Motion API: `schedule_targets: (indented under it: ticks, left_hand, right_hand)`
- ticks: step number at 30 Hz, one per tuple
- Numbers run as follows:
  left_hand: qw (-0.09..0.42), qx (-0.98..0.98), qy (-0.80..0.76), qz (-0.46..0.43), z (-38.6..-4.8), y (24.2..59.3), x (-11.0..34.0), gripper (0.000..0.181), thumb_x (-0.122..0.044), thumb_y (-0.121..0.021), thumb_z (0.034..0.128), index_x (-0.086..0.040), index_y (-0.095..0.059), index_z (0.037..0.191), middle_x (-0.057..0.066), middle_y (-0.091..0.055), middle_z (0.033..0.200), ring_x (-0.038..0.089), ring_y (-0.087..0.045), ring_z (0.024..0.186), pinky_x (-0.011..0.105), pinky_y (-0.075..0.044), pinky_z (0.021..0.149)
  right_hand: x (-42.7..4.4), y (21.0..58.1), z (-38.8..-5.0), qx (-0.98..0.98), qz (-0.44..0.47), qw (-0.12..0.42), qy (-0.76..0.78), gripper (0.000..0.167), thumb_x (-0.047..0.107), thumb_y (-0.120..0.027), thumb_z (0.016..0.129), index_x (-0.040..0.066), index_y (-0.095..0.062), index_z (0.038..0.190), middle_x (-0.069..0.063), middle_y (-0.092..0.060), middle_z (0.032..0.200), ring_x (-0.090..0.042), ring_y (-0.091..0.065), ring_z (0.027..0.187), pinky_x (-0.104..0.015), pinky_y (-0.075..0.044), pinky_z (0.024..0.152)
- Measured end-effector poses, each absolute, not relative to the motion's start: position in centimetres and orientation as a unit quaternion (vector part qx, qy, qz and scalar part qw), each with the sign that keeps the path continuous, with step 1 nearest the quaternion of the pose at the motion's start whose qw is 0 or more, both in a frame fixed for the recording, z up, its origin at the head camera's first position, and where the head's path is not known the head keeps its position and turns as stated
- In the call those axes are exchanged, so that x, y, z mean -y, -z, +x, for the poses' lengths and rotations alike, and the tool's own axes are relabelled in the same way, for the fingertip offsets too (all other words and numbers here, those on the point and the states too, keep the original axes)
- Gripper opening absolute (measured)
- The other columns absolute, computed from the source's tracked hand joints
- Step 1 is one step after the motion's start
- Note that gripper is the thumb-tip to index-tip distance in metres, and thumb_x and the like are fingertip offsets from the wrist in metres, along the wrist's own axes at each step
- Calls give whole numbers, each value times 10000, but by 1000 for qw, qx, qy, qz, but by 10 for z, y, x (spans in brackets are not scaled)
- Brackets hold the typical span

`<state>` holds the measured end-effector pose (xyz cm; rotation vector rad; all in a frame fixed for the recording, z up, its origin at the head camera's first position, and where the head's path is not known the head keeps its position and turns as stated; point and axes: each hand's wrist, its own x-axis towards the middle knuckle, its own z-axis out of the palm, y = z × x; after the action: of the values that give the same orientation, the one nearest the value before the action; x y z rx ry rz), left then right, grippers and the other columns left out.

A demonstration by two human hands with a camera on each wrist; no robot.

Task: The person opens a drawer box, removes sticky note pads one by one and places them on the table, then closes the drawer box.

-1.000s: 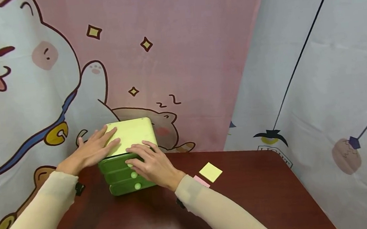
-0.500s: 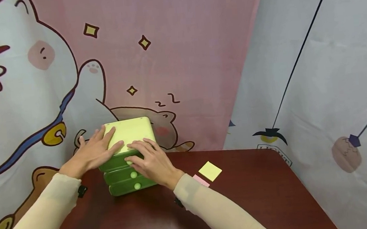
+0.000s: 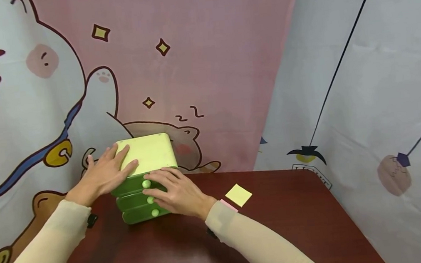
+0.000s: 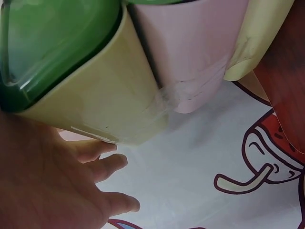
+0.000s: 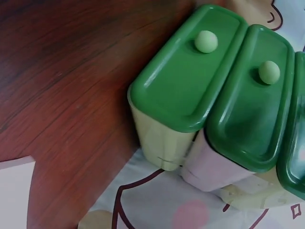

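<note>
A small chest with three green drawer fronts (image 3: 135,201) and a pale yellow top (image 3: 150,153) stands at the table's back left. The left hand (image 3: 103,174) rests with spread fingers on the top's left part; in the left wrist view that hand (image 4: 62,176) lies against the chest's yellow side (image 4: 95,100). The right hand (image 3: 182,194) is at the right of the drawer fronts, fingers loosely bent near the round knobs (image 3: 146,184); whether it touches them I cannot tell. In the right wrist view the green fronts (image 5: 176,81) are closed, and no fingers show.
A yellow paper square (image 3: 238,195) lies on the dark red table (image 3: 297,224) right of the chest. Beside it, a pink paper (image 3: 228,205) is partly covered by the right sleeve. Printed cloth (image 3: 206,44) hangs behind the table.
The right hand has shifted slightly down and right from the top's front edge, uncovering more of the upper knob. The left hand stays on the top. The head view has moved a little.
</note>
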<state>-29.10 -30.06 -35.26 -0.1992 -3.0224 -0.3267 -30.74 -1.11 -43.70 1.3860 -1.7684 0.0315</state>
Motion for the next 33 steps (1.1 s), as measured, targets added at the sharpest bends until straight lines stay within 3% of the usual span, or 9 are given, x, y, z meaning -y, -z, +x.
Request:
schedule_targets:
  ticks: [8, 18, 25, 33]
  left_hand:
    - [53, 990, 113, -64, -290, 354, 300, 1002, -814, -301, 1169, -113, -205, 1879, 381, -88, 1914, 679, -158, 1749, 979, 10, 1302]
    - [51, 990, 119, -63, -287, 354, 300, 993, -812, -302, 1171, -129, -190, 1884, 374, -73, 1919, 684, -156, 1746, 986, 30, 1293]
    - [51, 990, 114, -60, -288, 355, 300, 991, -811, -300, 1170, -131, -194, 1883, 371, -80, 1919, 679, -173, 1746, 985, 15, 1297]
    - [50, 990, 119, -60, -288, 355, 299, 993, -811, -305, 1170, -129, -193, 1883, 368, -72, 1921, 682, -166, 1745, 984, 24, 1295]
  right_hand:
    - [8, 447, -306, 687, 598, 409, 53, 324, 392, -657, 1190, 364, -783, 1487, 33, -699, 1635, -164, -653, 1537, -376, -425, 1396]
    - [17, 455, -308, 697, 606, 377, 78, 419, 437, -843, 1085, 359, -773, 1490, 76, -720, 1570, -121, -679, 1459, -324, -490, 1302]
    - [24, 460, -309, 709, 593, 366, 109, 416, 460, -815, 1104, 366, -757, 1505, 120, -734, 1484, -95, -671, 1426, -315, -501, 1254]
    - [29, 462, -309, 722, 570, 366, 140, 305, 371, -745, 1155, 413, -770, 1456, 176, -714, 1413, -73, -643, 1336, -293, -491, 1186]
